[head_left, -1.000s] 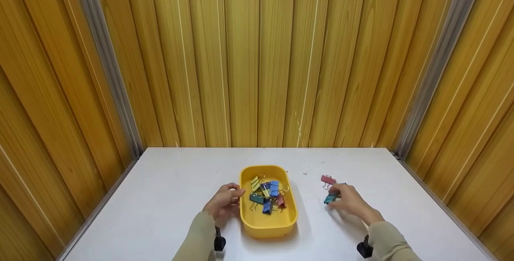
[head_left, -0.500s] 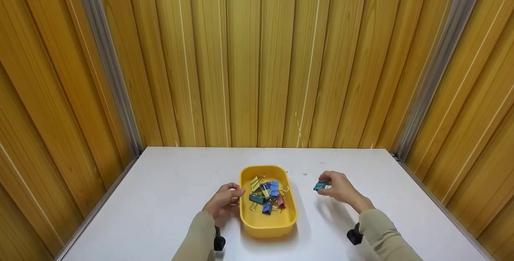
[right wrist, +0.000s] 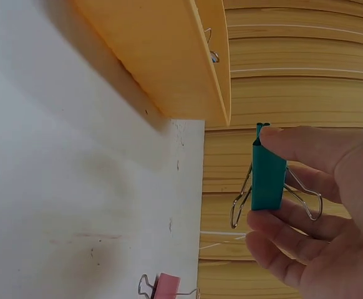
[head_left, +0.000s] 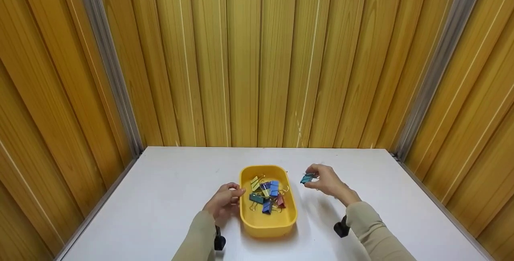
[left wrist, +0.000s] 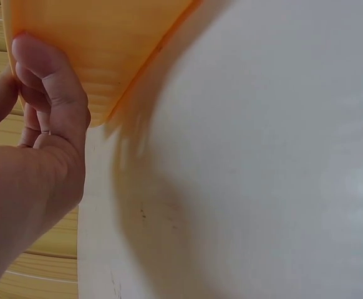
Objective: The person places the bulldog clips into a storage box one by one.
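My left hand holds the near-left wall of a yellow plastic box, fingers against its outside in the left wrist view. Inside the box lie several binder clips: a blue one, a dark green one, a red one and others. To the right of the box, my right hand pinches a teal binder clip between thumb and fingers, raised over the table, its two wire handles sticking out at the sides. A pink binder clip lies on the table, hidden behind my right hand in the head view.
The white table carries a few small marks and specks. Wood-patterned panels stand behind it and at both sides, with grey metal posts at the corners.
My right hand has picked the teal binder clip up from the table and moved it left and away from me, closer to the box. My left hand and the box have stayed put.
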`<action>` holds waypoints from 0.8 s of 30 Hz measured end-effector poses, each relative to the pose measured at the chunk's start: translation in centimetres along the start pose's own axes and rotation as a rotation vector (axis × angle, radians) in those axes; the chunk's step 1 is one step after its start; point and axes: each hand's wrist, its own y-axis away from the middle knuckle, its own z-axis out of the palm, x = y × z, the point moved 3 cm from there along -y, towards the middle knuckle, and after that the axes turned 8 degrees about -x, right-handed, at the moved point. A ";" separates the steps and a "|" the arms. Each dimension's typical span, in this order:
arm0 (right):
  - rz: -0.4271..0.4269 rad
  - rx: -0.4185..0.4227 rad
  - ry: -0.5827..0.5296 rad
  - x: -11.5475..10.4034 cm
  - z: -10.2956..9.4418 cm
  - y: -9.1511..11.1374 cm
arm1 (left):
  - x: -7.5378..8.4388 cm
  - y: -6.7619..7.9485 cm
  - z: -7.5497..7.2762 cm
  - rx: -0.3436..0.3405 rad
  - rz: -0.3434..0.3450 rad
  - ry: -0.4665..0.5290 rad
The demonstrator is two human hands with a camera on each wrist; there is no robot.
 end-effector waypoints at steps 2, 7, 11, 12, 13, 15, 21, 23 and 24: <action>-0.002 -0.003 -0.002 -0.4 0.2 -0.3 | -0.1 0.0 0.0 0.000 -0.009 0.014; -0.021 -0.014 -0.014 -1.2 0.8 -1.0 | -0.1 0.0 0.0 -0.001 -0.018 0.019; -0.041 -0.019 -0.022 -1.8 1.3 -1.6 | -0.2 0.0 0.0 0.003 -0.016 0.012; -0.043 -0.019 -0.018 -1.9 1.4 -1.8 | -0.2 0.0 0.0 0.005 -0.017 0.012; -0.049 -0.021 -0.018 -2.1 1.5 -1.9 | -0.2 0.0 0.0 0.008 -0.020 0.014; -0.064 -0.025 -0.012 -2.4 1.8 -2.2 | -0.2 0.0 0.0 0.006 -0.017 0.013; -0.148 -0.025 -0.009 -3.6 2.3 -2.8 | -0.1 0.0 0.0 -0.002 -0.001 0.023; -0.176 -0.027 -0.006 -3.9 2.5 -3.0 | -0.1 0.0 0.1 -0.007 0.011 0.026; -0.181 -0.029 -0.008 -4.0 2.6 -3.2 | -0.1 -0.1 0.2 -0.013 0.016 0.029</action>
